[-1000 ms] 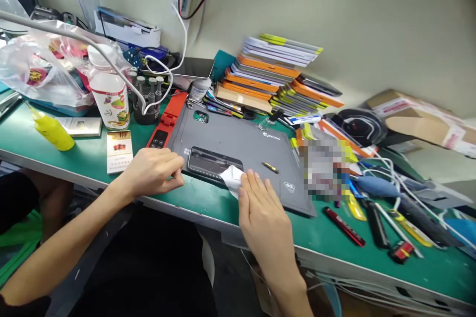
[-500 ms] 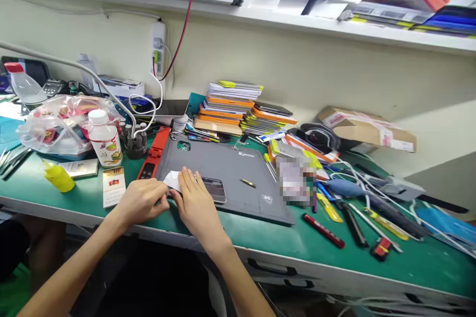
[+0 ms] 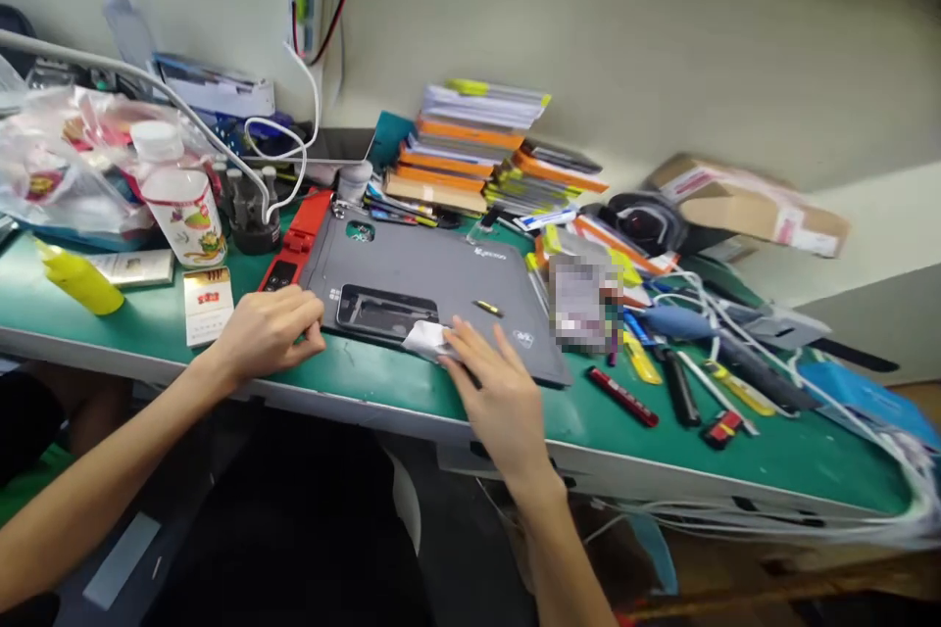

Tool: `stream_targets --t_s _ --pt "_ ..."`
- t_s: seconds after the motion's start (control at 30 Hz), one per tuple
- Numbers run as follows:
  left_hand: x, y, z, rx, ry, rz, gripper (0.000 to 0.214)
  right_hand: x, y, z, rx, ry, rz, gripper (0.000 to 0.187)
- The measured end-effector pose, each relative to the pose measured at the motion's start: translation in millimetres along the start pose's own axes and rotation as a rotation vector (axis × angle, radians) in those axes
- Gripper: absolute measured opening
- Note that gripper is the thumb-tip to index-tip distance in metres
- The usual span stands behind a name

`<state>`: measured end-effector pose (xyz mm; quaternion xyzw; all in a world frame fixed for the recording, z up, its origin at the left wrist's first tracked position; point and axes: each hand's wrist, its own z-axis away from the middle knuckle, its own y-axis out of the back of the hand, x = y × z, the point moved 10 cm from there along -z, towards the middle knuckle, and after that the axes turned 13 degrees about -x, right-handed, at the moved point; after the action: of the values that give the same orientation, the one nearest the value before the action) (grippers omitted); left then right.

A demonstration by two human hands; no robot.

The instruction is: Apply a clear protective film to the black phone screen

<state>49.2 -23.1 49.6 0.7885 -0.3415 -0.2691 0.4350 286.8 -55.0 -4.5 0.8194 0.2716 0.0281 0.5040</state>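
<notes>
Head view: a flat, phone-like device (image 3: 387, 310) lies at the front left of a grey mat (image 3: 419, 260). It is oblong, round-cornered and dark, with a glossy black border; greyish patches show within, whether reflection or inner parts cannot be determined. A crumpled white wipe (image 3: 424, 338) covers its right end. Hands are apart. Left hand (image 3: 272, 331): curled into a fist just beside the device, contents hidden. Right hand (image 3: 496, 387): fingers extended, tips at the wipe; pinch or press cannot be established.

Grn bench (image 3: 573, 426) carries yel btl (image 3: 80, 279), wht-cap btl (image 3: 183, 208) & gry mat (image 3: 412, 260) under phone (image 3: 386, 312).
</notes>
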Motion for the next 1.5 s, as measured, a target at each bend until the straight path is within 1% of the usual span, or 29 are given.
stream_targets --t_s 0.1,0.17,0.23,0.3,0.37,0.47,0.5,0.57,0.63,0.7,0.73,0.8,0.87,1.03,1.13,1.23,1.33,1.4,1.5 --pt "-5.1 2.5 -1.9 0.044 0.040 -0.006 0.020 16.7 15.6 7.9 0.070 -0.098 -0.145 0.019" --pt "-8.0 1.4 -4.3 0.046 0.055 0.013 0.017 30.5 29.6 8.6 0.125 -0.207 -0.202 0.017" --pt "-6.1 -2.9 -9.0 0.006 0.039 0.007 0.016 43.2 39.6 3.5 0.143 -0.305 -0.238 0.018" --pt "-0.4 -10.5 -15.6 -0.077 0.003 -0.041 0.030 49.3 40.0 -8.5 0.083 -0.337 -0.258 0.022" --pt "4.9 -20.2 -22.1 -0.179 -0.032 -0.097 0.040 45.6 38.2 -21.9 0.031 -0.294 -0.209 0.033" --pt "5.6 -30.2 -29.0 -0.283 -0.055 -0.116 0.041 23.6 38.3 -34.0 0.061 -0.118 -0.113 0.054" --pt "4.6 -31.8 -30.3 -0.299 -0.063 -0.108 0.040 14.8 36.8 -35.2 0.071 -0.049 -0.105 0.056" --pt "0.8 -33.9 -31.7 -0.324 -0.077 -0.075 0.040 2.5 29.4 -35.5 0.051 0.049 -0.107 0.051" --pt "-5.4 -35.9 -32.0 -0.351 -0.076 -0.028 0.042 3.4 18.6 -35.0 -0.012 0.045 -0.121 0.038" --pt "-9.6 -36.9 -31.8 -0.371 -0.084 0.008 0.043 12.4 10.3 -33.5 -0.072 -0.012 -0.157 0.026" --pt "-10.5 -37.4 -31.8 -0.383 -0.093 0.022 0.043 16.8 8.1 -32.4 -0.090 -0.039 -0.174 0.023" --pt "-11.2 -37.8 -32.5 -0.402 -0.108 0.037 0.044 22.2 8.1 -30.4 -0.095 -0.068 -0.187 0.023" --pt "-10.6 -38.2 -34.3 -0.424 -0.128 0.029 0.044 22.8 9.7 -29.3 -0.083 -0.064 -0.178 0.027" --pt "-8.1 -42.7 -38.8 -0.502 -0.182 -0.026 0.045 16.1 14.4 -26.5 -0.025 0.021 -0.149 0.038" --pt "-8.4 -44.2 -37.7 -0.498 -0.176 -0.018 0.046 8.5 14.4 -26.2 -0.031 0.067 -0.124 0.047" --pt "-4.6 -46.2 -33.0 -0.436 -0.171 -0.015 0.043 -3.0 16.7 -27.4 -0.016 0.111 -0.062 0.049" --pt "0.7 -49.1 -31.4 -0.362 -0.167 -0.093 0.038 -15.4 17.0 -27.0 -0.003 0.190 0.056 0.049" --pt "4.2 -49.7 -32.8 -0.340 -0.183 -0.155 0.037 -21.3 13.1 -25.8 -0.039 0.255 0.135 0.050" --pt "8.5 -49.9 -33.8 -0.350 -0.232 -0.192 0.036 -27.0 5.8 -23.2 -0.116 0.352 0.208 0.050"
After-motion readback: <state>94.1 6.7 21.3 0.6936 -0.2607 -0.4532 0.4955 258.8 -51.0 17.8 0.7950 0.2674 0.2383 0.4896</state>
